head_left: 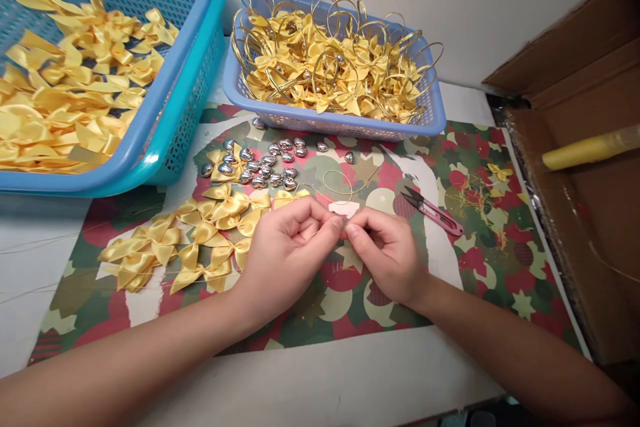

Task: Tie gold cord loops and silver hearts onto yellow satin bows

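Observation:
Over the middle of the patterned sheet, my left hand (pixel 295 257) and my right hand (pixel 387 253) meet with thumbs and forefingers pinched. Between the fingertips is a thin gold cord (pixel 351 185), which curls in a loop just beyond them; its pinched part is mostly hidden. Left of my left hand lie several yellow satin bows (pixel 205 233). Silver heart-shaped bells or beads (pixel 269 161) are grouped beyond it. To the right of my right hand rest thread snips (pixel 433 211) with pink handles.
A blue basket (pixel 193 33) of yellow bows, set in a turquoise one (pixel 200 90), stands at left. Behind, another blue basket (pixel 335 121) holds bows with gold cord loops and silver pieces. Thread scraps (pixel 477 197) lie right, near a cardboard box (pixel 590 100).

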### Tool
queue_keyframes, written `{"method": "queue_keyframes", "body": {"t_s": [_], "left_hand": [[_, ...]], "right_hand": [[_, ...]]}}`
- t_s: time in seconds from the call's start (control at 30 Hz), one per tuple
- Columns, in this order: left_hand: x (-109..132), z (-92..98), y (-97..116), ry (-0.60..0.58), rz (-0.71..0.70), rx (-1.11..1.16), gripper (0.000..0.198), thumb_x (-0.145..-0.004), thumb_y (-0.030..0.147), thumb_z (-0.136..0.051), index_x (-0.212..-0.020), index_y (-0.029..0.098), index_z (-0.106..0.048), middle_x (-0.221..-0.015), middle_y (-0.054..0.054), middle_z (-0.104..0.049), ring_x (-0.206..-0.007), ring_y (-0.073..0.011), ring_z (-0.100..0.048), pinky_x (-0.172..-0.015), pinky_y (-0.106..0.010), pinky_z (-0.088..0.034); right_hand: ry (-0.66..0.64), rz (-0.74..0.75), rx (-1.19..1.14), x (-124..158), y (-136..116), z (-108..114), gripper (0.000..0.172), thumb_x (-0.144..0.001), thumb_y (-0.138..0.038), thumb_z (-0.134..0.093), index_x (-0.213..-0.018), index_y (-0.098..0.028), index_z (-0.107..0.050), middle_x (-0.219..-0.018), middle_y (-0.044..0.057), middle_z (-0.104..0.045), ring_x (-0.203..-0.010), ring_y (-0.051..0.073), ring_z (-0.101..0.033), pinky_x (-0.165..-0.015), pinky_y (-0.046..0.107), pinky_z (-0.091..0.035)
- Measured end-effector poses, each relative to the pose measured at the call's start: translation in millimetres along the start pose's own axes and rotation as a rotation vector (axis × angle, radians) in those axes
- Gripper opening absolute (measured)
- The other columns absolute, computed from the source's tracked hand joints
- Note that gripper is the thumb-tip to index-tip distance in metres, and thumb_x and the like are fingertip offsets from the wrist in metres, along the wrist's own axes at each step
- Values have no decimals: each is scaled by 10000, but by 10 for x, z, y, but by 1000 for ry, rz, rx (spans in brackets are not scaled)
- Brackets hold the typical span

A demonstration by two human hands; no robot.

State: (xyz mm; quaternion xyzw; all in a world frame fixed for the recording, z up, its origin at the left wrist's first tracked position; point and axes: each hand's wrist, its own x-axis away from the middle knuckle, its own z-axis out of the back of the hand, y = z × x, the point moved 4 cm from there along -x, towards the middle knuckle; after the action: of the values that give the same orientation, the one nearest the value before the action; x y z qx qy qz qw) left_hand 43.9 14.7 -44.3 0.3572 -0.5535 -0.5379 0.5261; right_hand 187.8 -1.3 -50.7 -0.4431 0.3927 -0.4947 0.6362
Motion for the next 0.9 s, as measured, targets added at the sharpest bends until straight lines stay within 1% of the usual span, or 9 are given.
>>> {"method": "queue_keyframes", "body": {"t_s": [0.13,0.4,0.67,0.9], "left_hand": [[-4,-2,9,0,-7,-3,244,-832,306,-583,-631,172,-544,-467,81,-339,-461,-72,-291,-446,-203,-263],[10,5,-20,-4,14,10,236,-827,312,-579,-640,171,-553,-465,78,-366,-457,-72,-305,-453,-201,-280],[-3,-8,-22,-8,23,13,226,-813,319,-582,-646,167,-568,-495,53,-455,-466,-80,-373,-480,-212,-327],[-5,-4,-5,-4,2,-6,229,-816,310,-584,-639,165,-572,-460,75,-379,-455,-71,-315,-448,-199,-280]], "right_hand": [[4,9,-6,-8,-14,2,211,-899,-157,-518,-690,-184,-504,-553,-60,-482,-487,61,-388,-471,198,-332],[21,21,0,-10,-23,-3,210,-885,-136,-531,-681,-179,-508,-558,-64,-480,-497,52,-393,-479,180,-334],[24,23,-7,-8,-24,-4,205,-883,-133,-536,-686,-180,-508,-551,-69,-470,-492,50,-383,-480,181,-326],[30,38,-18,-13,-11,-6,201,-887,-136,-536,-693,-179,-507,-547,-72,-461,-491,50,-377,-486,186,-323]]}}
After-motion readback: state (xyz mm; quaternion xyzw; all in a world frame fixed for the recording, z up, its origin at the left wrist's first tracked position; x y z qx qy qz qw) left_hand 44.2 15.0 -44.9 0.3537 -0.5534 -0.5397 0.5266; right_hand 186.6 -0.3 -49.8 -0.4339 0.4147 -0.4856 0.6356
